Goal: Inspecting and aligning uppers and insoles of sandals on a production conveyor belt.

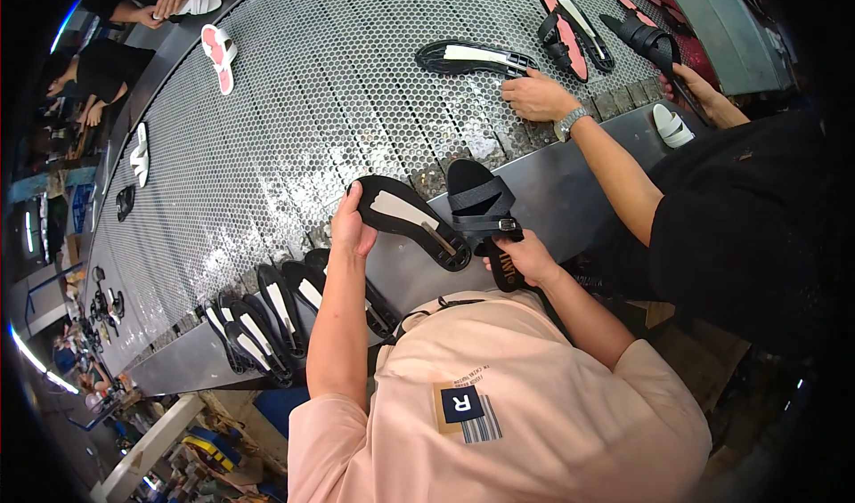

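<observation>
My left hand (354, 225) is closed on one end of a black shoe sole (372, 189), which has a pale strip along its middle and a hollow frame at the other end. In my right hand (527, 258) is a black strap sandal (476, 202) with a buckle, gripped by the heel part. The sole and the sandal are side by side over the metal edge of the conveyor, close to each other; whether they touch I cannot tell. My right fingers are partly hidden beneath the sandal.
Several black soles (279, 307) lie along the near edge of the mesh conveyor (294, 102). A co-worker's hand (539, 96) touches another sole (472, 56) at right; their other hand holds a black sandal (646, 40). White sandals (219, 58) lie farther off, with other people beyond.
</observation>
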`<state>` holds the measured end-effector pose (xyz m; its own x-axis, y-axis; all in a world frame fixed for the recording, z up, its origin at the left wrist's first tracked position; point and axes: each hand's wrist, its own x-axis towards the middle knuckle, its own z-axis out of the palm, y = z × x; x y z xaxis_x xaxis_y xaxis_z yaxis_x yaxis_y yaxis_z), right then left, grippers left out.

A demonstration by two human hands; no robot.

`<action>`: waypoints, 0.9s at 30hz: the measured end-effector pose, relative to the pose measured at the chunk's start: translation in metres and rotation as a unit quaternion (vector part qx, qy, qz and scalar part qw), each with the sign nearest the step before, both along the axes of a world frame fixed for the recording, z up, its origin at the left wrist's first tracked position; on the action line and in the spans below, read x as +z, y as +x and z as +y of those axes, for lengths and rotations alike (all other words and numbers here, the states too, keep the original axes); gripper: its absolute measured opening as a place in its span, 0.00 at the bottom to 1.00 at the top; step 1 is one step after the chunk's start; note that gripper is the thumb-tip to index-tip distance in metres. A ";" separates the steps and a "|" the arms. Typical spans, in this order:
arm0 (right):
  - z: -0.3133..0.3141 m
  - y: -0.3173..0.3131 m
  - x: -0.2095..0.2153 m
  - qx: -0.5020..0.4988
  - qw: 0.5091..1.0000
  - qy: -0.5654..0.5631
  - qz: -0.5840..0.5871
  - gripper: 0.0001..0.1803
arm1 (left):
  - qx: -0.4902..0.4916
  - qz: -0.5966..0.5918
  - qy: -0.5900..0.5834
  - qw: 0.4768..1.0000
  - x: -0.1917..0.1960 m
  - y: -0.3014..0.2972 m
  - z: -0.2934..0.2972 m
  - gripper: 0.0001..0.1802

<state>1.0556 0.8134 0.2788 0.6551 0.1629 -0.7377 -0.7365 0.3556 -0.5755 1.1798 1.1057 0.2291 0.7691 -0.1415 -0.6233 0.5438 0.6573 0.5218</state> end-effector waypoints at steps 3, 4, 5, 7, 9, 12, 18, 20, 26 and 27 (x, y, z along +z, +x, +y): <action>0.009 0.009 0.002 0.025 1.000 -0.014 -0.003 0.12 | -0.017 -0.029 -0.075 0.997 0.014 0.000 -0.006 0.15; 0.013 0.013 0.003 0.043 0.999 -0.022 -0.013 0.11 | -0.015 -0.028 -0.076 0.997 0.018 0.000 -0.008 0.15; 0.017 0.015 0.003 0.048 0.998 -0.021 -0.015 0.09 | -0.033 -0.056 -0.076 0.995 0.023 -0.002 -0.011 0.19; 0.025 0.021 0.006 0.062 0.997 -0.021 -0.028 0.09 | -0.064 -0.099 -0.071 0.990 0.031 -0.005 -0.015 0.33; 0.033 0.027 0.009 0.077 0.996 -0.020 -0.041 0.09 | -0.070 -0.116 -0.059 0.989 0.033 -0.006 -0.019 0.37; 0.039 0.033 0.006 0.127 0.989 -0.012 -0.071 0.08 | -0.076 -0.127 -0.046 0.988 0.037 -0.005 -0.023 0.46; 0.045 0.041 0.002 0.175 0.979 -0.025 -0.103 0.06 | -0.122 -0.125 -0.016 0.984 0.051 -0.003 -0.034 0.45; 0.044 0.042 -0.001 0.186 0.976 -0.046 -0.102 0.06 | -0.123 -0.119 -0.010 0.985 0.057 -0.002 -0.039 0.43; 0.038 0.046 -0.002 0.185 0.978 -0.022 -0.093 0.06 | -0.120 -0.099 -0.007 0.988 0.059 -0.002 -0.046 0.34; 0.037 0.046 -0.003 0.185 0.978 -0.021 -0.093 0.06 | -0.118 -0.096 -0.007 0.988 0.059 -0.002 -0.048 0.32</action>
